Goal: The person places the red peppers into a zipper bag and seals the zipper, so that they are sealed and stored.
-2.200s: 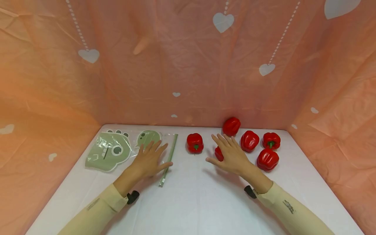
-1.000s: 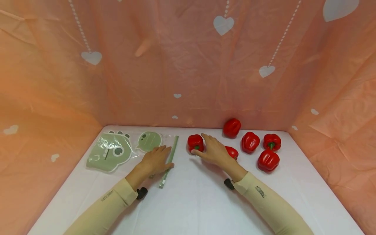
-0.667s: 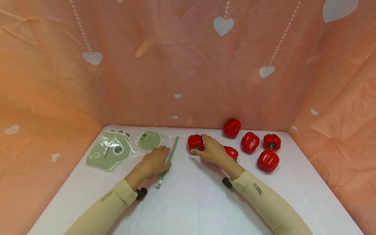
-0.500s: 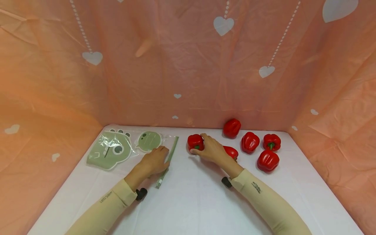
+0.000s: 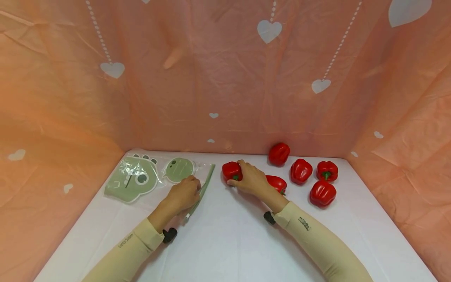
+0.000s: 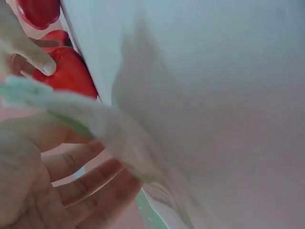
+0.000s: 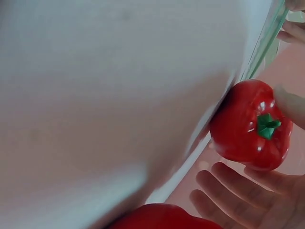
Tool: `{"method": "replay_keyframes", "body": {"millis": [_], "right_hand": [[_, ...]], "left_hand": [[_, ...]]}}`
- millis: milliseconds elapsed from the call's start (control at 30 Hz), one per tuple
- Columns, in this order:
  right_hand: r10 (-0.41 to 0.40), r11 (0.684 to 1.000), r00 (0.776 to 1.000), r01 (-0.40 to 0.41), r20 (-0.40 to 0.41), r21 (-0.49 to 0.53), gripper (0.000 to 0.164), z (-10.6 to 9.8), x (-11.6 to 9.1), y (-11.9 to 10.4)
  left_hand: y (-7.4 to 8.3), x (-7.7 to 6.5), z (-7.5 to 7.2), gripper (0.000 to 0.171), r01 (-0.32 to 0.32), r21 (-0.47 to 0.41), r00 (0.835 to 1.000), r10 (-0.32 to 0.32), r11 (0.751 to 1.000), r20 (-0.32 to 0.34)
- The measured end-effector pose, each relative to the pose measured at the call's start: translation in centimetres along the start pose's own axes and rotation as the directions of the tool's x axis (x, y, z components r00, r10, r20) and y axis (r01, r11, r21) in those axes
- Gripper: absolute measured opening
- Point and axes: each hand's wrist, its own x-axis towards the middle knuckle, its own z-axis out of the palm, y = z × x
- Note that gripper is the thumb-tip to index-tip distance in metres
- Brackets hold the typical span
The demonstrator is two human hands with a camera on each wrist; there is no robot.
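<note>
My left hand (image 5: 183,192) pinches the green-edged opening side of a clear zip bag (image 5: 130,181) printed with a green dinosaur face. In the left wrist view the bag's edge (image 6: 125,133) is lifted off the table, with curled fingers behind it. To the right, my right hand (image 5: 252,181) grips a red bell pepper (image 5: 230,172), thumb on the near side and fingers on the far side. The right wrist view shows this pepper (image 7: 243,126) with its green stem, low at the table surface. Another red pepper (image 5: 277,184) lies partly hidden behind the right wrist.
Further red bell peppers lie on the right: one at the back edge (image 5: 279,154), one beside it (image 5: 301,171), and two touching at the far right (image 5: 323,193). A white cloth covers the table (image 5: 225,243). Peach curtains (image 5: 225,98) enclose the back and sides.
The right hand has moved left from above another pepper, taken hold of this one and shifted it slightly left. The left hand has come down, curled its fingers and bent the bag's edge upward.
</note>
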Motion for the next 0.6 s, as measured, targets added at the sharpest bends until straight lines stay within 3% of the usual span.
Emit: {"method": "replay_keyframes", "body": {"millis": [167, 600], "right_hand": [[0.002, 1.000, 1.000, -0.002, 0.005, 0.008, 0.087, 0.03, 0.00, -0.03], [0.009, 1.000, 1.000, -0.009, 0.018, 0.004, 0.081, 0.12, 0.10, -0.40]], "left_hand": [[0.01, -0.19, 0.02, 0.015, 0.019, 0.006, 1.000, -0.018, 1.000, -0.025], [0.02, -0.27, -0.17, 0.009, 0.064, -0.077, 0.998, -0.064, 0.995, 0.006]]}}
